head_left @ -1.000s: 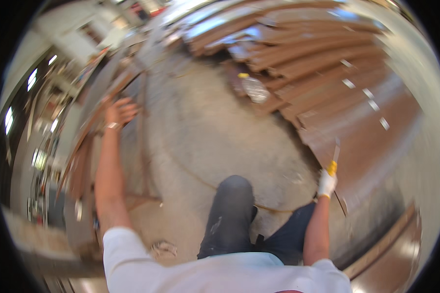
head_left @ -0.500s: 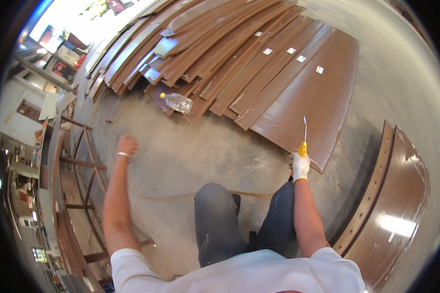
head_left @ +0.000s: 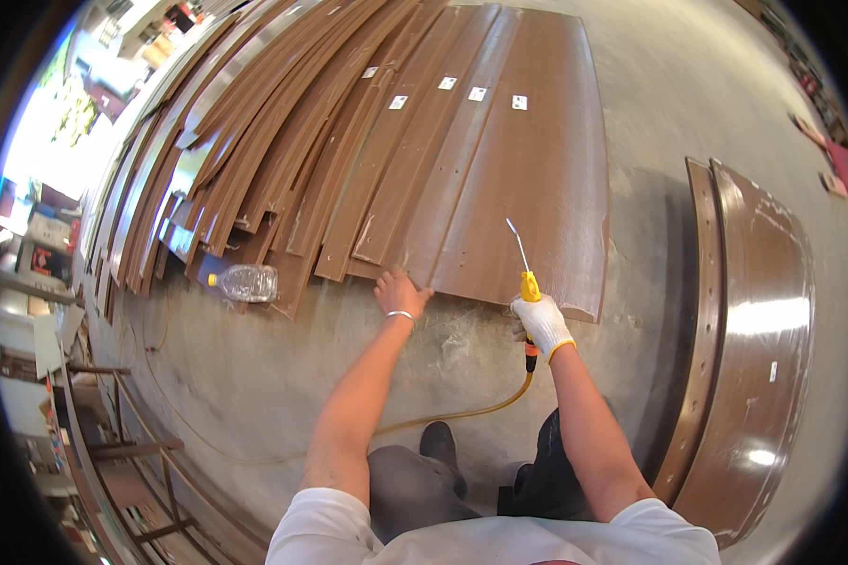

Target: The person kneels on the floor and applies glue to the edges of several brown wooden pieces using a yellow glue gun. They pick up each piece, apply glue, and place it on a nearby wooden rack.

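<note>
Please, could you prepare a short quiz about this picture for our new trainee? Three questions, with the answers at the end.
1. Which hand wears the white glove?
2. True or false: the cap of the plastic bottle is red.
3. What is connected to the yellow tool? A) a chain; B) a hose; C) a ladder.

Key:
1. The right hand.
2. False; it is yellow.
3. B.
</note>
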A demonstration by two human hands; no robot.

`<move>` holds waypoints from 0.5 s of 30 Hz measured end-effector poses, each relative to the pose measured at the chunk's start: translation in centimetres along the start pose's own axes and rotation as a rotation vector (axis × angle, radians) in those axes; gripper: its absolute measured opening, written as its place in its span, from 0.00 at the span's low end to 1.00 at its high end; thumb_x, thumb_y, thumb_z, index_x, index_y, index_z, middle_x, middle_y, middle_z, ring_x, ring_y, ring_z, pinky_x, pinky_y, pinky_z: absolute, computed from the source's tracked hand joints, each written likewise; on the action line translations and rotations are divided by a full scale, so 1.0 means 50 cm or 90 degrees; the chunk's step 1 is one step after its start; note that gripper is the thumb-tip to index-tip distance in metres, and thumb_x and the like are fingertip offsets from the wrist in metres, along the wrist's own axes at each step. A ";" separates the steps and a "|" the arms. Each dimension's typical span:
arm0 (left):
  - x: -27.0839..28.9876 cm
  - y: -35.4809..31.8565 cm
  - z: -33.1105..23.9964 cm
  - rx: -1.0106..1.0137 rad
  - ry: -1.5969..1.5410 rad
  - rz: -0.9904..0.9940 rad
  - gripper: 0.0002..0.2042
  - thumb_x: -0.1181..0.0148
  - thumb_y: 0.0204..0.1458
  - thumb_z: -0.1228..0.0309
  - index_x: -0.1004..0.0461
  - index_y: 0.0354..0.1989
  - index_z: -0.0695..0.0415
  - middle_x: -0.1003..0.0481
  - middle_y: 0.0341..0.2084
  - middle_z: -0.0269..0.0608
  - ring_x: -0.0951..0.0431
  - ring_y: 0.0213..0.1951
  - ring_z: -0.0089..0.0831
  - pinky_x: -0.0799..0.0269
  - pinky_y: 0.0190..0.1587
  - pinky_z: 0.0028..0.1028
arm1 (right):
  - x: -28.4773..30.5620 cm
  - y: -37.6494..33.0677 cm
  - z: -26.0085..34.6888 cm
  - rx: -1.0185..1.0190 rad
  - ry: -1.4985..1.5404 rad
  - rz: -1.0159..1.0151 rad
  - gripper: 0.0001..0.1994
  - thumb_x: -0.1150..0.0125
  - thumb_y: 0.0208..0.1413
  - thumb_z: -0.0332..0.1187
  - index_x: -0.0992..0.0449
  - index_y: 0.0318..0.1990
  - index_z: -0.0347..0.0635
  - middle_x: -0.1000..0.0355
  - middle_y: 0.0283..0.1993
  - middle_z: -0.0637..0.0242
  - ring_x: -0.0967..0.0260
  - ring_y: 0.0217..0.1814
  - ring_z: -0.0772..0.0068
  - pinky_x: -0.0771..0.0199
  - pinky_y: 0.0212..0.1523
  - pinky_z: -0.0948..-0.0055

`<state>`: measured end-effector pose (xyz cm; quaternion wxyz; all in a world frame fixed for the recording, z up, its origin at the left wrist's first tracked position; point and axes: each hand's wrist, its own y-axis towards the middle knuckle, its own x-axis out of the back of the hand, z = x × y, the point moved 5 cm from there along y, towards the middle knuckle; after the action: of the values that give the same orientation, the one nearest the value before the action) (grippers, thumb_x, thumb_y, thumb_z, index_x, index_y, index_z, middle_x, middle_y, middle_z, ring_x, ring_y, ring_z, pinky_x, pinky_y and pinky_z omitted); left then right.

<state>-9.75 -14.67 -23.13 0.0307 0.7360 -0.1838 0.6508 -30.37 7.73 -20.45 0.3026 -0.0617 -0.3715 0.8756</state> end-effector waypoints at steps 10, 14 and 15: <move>-0.026 -0.097 -0.019 -0.092 -0.600 0.340 0.29 0.27 0.53 0.59 0.24 0.56 0.70 0.17 0.39 0.45 0.18 0.41 0.27 0.20 0.45 0.31 | -0.011 0.011 0.035 -0.012 0.025 -0.009 0.12 0.38 0.58 0.40 0.21 0.42 0.43 0.25 0.27 0.64 0.24 0.25 0.69 0.22 0.30 0.65; -0.002 -0.068 0.033 -0.133 -0.451 0.231 0.22 0.33 0.58 0.58 0.21 0.51 0.66 0.17 0.33 0.46 0.16 0.36 0.34 0.20 0.42 0.38 | -0.025 -0.003 0.059 0.020 0.009 -0.013 0.12 0.38 0.59 0.40 0.21 0.42 0.43 0.26 0.27 0.64 0.25 0.25 0.70 0.20 0.31 0.66; -0.001 -0.073 0.032 -0.132 -0.390 0.200 0.21 0.33 0.57 0.58 0.21 0.48 0.65 0.17 0.32 0.49 0.16 0.36 0.40 0.21 0.42 0.40 | -0.029 -0.007 0.062 0.016 0.000 -0.011 0.12 0.38 0.59 0.40 0.21 0.42 0.43 0.26 0.26 0.64 0.25 0.25 0.70 0.20 0.31 0.66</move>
<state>-7.10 -11.74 -22.69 -0.0515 0.8529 -0.3602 0.3744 -30.07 5.18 -18.14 0.3111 -0.0543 -0.3613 0.8774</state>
